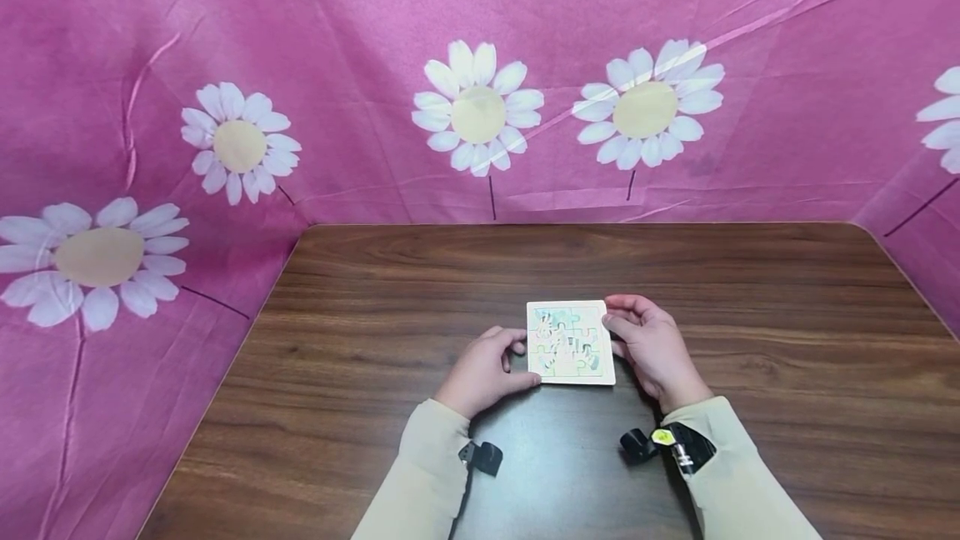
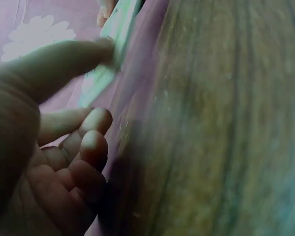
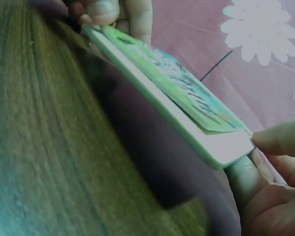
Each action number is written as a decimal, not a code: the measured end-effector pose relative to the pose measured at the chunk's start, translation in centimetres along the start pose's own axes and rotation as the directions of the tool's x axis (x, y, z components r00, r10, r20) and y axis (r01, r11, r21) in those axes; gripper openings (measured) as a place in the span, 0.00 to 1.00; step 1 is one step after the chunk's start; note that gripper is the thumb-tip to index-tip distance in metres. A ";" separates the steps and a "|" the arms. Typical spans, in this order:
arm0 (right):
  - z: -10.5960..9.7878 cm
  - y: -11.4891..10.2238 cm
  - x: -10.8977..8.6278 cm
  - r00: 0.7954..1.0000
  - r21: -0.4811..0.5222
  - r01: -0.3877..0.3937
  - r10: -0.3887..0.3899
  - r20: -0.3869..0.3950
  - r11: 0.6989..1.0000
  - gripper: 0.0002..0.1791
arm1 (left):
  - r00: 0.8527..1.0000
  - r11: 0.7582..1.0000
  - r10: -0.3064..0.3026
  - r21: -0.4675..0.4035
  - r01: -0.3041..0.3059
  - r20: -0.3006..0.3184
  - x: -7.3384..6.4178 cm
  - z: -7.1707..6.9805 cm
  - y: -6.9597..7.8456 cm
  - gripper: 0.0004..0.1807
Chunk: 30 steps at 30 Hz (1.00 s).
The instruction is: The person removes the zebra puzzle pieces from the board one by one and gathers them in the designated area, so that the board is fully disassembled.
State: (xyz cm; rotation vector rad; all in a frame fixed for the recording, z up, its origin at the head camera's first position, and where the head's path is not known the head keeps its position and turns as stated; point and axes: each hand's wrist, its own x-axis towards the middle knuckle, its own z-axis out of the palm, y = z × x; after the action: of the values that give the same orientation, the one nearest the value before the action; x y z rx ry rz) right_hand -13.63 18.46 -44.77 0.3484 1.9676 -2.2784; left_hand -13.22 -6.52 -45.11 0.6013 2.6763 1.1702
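Note:
A small square jigsaw puzzle (image 1: 572,344) in a pale tray frame is held between both hands, its pieces sitting in the frame with a striped animal pictured on them. My left hand (image 1: 487,369) pinches the left side, thumb at the near left corner and index finger by the left edge. On the opposite side, my right hand (image 1: 656,348) grips the upper right edge between thumb and fingers. The right wrist view shows the puzzle's frame (image 3: 162,103) tilted, with a gap between it and the tabletop. Part of the right fingers is hidden behind the frame.
A brown wood-grain table (image 1: 360,407) spreads around the hands. Behind it and to both sides hangs a pink cloth (image 1: 352,40) printed with white daisies. Black wrist cameras are strapped over the beige sleeves (image 1: 427,473).

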 end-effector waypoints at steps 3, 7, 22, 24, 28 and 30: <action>0.0 0.0 0.1 1.000 -0.064 -0.006 0.005 -0.010 0.998 0.17 | 1.000 0.999 0.000 0.034 0.000 0.003 0.0 0.0 0.1 0.32; -0.1 0.1 0.1 0.999 -0.233 0.003 -0.011 -0.032 0.972 0.21 | 1.000 0.998 -0.001 0.061 0.001 -0.002 -0.1 0.1 0.2 0.32; -0.9 0.3 -0.2 0.974 -0.711 0.154 -0.225 -0.006 0.686 0.17 | 1.000 0.988 0.007 0.155 -0.010 0.017 -0.2 0.6 0.6 0.29; -1.0 0.3 -0.1 0.977 -0.723 0.151 -0.215 0.003 0.674 0.17 | 1.000 0.986 0.016 0.167 -0.019 0.021 -0.2 0.6 0.6 0.29; -1.1 0.4 0.1 0.975 -0.753 0.162 -0.222 0.022 0.638 0.17 | 1.000 0.984 0.022 0.178 -0.025 0.020 -0.3 0.6 0.6 0.30; -1.2 0.5 0.1 0.974 -0.764 0.166 -0.223 0.030 0.623 0.18 | 0.999 0.983 0.024 0.182 -0.027 0.022 -0.2 0.7 0.6 0.30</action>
State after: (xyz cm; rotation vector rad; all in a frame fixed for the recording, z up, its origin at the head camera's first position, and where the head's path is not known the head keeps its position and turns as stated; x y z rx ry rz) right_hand -13.51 19.56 -45.39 0.1107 2.8779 -1.2778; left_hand -12.63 -5.78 -45.15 0.6719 2.7866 0.9263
